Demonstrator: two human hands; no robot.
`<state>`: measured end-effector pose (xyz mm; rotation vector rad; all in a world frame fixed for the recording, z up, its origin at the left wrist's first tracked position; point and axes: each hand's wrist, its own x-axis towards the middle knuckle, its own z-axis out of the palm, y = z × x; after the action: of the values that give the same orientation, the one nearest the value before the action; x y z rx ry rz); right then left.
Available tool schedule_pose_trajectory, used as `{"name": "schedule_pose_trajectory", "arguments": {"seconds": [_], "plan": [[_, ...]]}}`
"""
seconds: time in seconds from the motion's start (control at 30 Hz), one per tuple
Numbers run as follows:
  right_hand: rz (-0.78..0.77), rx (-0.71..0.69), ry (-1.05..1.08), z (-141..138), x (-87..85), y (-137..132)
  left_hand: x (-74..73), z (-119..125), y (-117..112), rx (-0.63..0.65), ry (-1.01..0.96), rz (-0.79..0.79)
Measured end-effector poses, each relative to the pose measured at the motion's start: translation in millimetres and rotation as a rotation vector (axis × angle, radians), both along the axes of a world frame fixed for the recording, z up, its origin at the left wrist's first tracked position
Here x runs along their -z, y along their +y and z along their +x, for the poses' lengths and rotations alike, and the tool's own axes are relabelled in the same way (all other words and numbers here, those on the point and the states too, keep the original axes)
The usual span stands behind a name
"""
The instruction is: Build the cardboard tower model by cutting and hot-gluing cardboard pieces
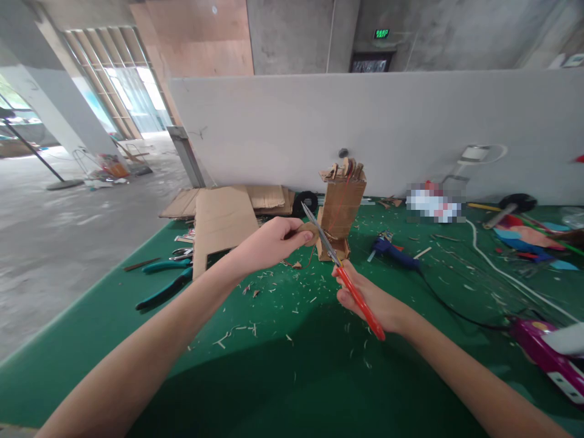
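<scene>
My left hand pinches a small piece of cardboard between thumb and fingers. In my right hand is a pair of scissors with red handles, its metal blades pointing up and to the left, close beside the cardboard piece. Whether the blades touch it I cannot tell. Just behind them stands an upright cardboard structure, with small slats and round pieces at its top and a low cardboard box shape at its foot. Small cardboard scraps are scattered on the green table below my hands.
Flat cardboard sheets and teal-handled pliers lie on the left. A black ring rests near the back wall panel. To the right are a blue glue gun with its cord, a white cable and a magenta device.
</scene>
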<state>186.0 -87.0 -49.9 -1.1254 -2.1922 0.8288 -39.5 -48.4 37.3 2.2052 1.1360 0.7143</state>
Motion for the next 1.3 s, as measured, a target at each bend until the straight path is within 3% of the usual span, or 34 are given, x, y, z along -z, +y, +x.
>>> {"name": "schedule_pose_trajectory", "arguments": {"seconds": [0.2,0.63,0.83,1.07,1.3], "plan": [[-0.060,-0.014,0.035,0,1.3,2,4.7,2,2,-0.003,-0.075,0.042],[-0.056,0.121,0.147,-13,17.7,8,6.4,4,1,-0.027,-0.078,0.018],[-0.054,0.114,0.261,-14,11.6,5,12.9,6,5,-0.043,-0.351,-0.149],[-0.166,0.068,0.266,-12,-2.5,0,16.4,15,6,-0.168,-0.617,-0.347],[-0.154,0.150,0.185,-11,4.3,5,20.3,19,4,-0.178,-0.762,-0.406]]}}
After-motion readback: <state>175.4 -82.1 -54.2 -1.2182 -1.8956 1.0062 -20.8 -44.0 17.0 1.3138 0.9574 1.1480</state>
